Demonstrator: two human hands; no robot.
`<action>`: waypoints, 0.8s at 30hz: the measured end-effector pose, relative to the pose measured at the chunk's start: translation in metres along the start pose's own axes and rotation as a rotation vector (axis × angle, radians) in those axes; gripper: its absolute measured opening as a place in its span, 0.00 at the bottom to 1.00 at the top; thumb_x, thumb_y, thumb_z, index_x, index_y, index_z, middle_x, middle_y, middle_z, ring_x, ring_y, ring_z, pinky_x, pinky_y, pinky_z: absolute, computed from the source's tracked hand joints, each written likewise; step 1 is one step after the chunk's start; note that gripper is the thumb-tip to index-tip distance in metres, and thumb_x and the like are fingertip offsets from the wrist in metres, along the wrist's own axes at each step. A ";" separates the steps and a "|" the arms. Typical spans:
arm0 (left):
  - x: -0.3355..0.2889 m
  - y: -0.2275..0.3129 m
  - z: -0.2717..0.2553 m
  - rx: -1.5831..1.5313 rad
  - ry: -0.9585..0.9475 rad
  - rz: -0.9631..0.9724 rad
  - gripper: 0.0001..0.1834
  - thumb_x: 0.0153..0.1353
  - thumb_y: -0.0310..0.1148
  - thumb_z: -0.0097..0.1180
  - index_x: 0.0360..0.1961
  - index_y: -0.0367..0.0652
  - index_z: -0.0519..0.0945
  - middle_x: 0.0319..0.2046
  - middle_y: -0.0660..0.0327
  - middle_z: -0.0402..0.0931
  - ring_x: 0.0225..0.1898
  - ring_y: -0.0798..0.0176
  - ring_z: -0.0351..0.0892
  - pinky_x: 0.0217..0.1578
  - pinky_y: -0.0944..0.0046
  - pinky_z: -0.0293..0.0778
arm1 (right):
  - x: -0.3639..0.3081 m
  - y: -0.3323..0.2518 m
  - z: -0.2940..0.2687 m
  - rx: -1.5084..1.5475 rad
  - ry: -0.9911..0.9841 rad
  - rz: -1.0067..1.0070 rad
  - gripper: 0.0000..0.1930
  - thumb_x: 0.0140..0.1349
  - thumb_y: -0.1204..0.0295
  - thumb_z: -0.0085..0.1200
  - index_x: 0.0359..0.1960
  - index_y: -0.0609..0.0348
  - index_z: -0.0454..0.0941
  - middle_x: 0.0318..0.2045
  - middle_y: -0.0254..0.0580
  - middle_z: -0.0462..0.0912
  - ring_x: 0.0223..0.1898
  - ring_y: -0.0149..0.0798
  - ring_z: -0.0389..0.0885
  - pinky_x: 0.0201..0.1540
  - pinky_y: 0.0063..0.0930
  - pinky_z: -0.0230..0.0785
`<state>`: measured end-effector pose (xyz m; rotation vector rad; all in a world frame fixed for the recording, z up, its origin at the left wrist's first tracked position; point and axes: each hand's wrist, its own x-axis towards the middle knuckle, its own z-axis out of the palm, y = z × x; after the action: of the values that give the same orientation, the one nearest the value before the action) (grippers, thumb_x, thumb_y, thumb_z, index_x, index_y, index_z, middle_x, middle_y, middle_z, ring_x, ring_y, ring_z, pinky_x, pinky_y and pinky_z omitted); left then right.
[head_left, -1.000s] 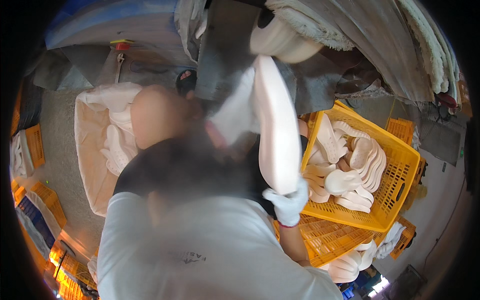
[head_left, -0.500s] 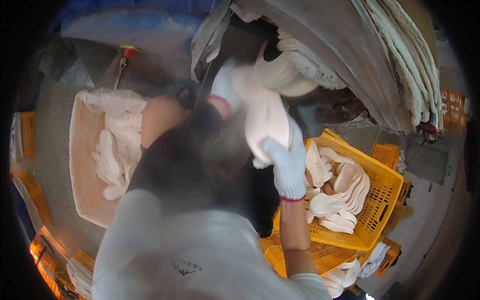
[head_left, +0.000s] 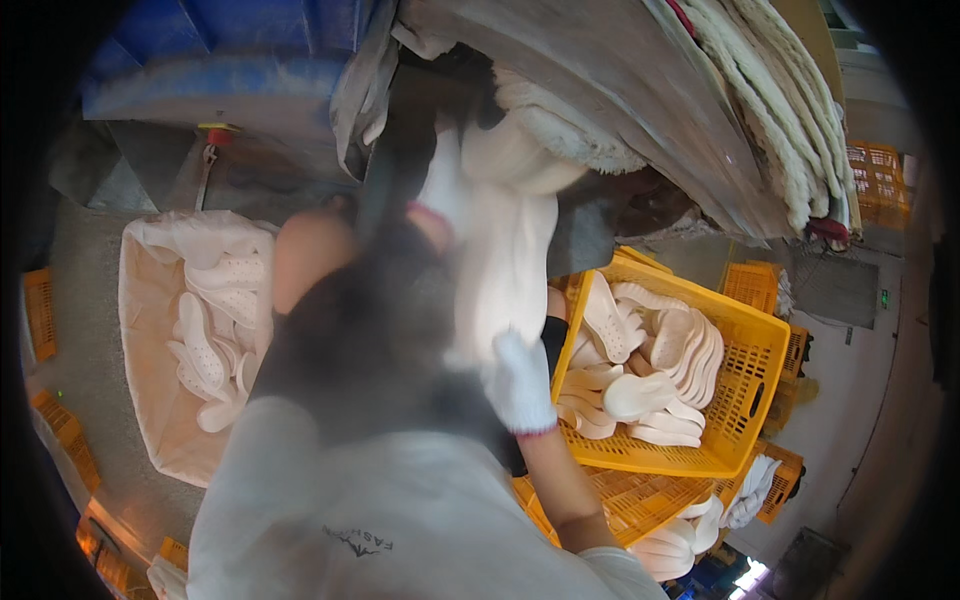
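A cream-coloured shoe insole (head_left: pixel 507 270), blurred by motion, is held lengthwise over my lap; I cannot tell whether it is one or a stack. Its near end is gripped by my right hand (head_left: pixel 524 385) in a white knit glove with a red cuff. My left hand (head_left: pixel 439 185), gloved alike, is by the insole's far end, its fingers hidden and smeared. Beyond that end is a pale rounded shape (head_left: pixel 530 150) under a fluffy fringe. To my right, a yellow crate (head_left: pixel 745 405) holds several insoles (head_left: pixel 640 395). At my left, a lined bin (head_left: pixel 150 400) holds perforated insoles (head_left: pixel 203 345).
Grey sheeting (head_left: pixel 590 90) and thick fleecy layers (head_left: pixel 765 110) hang over the far right. A blue panel (head_left: pixel 230 85) stands far left, with a red-and-yellow fitting (head_left: pixel 218 132) below it. Another yellow crate (head_left: pixel 620 495) lies under the right one, near loose insoles (head_left: pixel 670 550).
My right hand has come nearer and to the left, drawing the insole's near end with it. My left hand stays near the far end. The whole view has shifted slightly.
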<state>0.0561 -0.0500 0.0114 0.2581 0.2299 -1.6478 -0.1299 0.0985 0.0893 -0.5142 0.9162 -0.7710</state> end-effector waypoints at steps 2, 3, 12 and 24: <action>0.003 0.000 -0.002 0.069 0.113 0.045 0.40 0.73 0.70 0.48 0.65 0.46 0.80 0.60 0.57 0.81 0.60 0.53 0.79 0.64 0.57 0.73 | 0.008 0.000 -0.003 -0.013 -0.037 -0.074 0.26 0.71 0.75 0.59 0.69 0.67 0.69 0.58 0.48 0.80 0.56 0.45 0.84 0.57 0.50 0.84; 0.000 -0.001 -0.008 0.127 0.112 0.047 0.40 0.73 0.70 0.48 0.64 0.44 0.80 0.59 0.55 0.82 0.58 0.53 0.80 0.62 0.56 0.74 | 0.003 0.002 -0.005 -0.151 0.019 -0.031 0.28 0.70 0.76 0.60 0.70 0.67 0.67 0.60 0.48 0.78 0.58 0.45 0.83 0.59 0.49 0.82; 0.018 0.002 -0.070 0.105 -0.070 0.209 0.29 0.79 0.55 0.51 0.60 0.38 0.82 0.55 0.55 0.85 0.57 0.55 0.81 0.63 0.58 0.73 | -0.001 -0.020 0.035 -0.535 0.061 -0.259 0.29 0.67 0.74 0.64 0.67 0.67 0.68 0.48 0.47 0.84 0.35 0.34 0.86 0.33 0.25 0.80; -0.096 0.012 -0.023 0.290 -0.090 -0.549 0.61 0.68 0.81 0.37 0.71 0.24 0.67 0.62 0.37 0.78 0.60 0.45 0.83 0.62 0.53 0.77 | -0.051 -0.003 -0.141 -0.646 0.280 -0.317 0.46 0.63 0.65 0.68 0.79 0.66 0.57 0.71 0.52 0.71 0.70 0.46 0.73 0.72 0.39 0.68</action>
<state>0.0775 0.0470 0.0187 0.3599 -0.0145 -2.2357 -0.2696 0.1257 0.0433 -1.1590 1.3732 -0.8386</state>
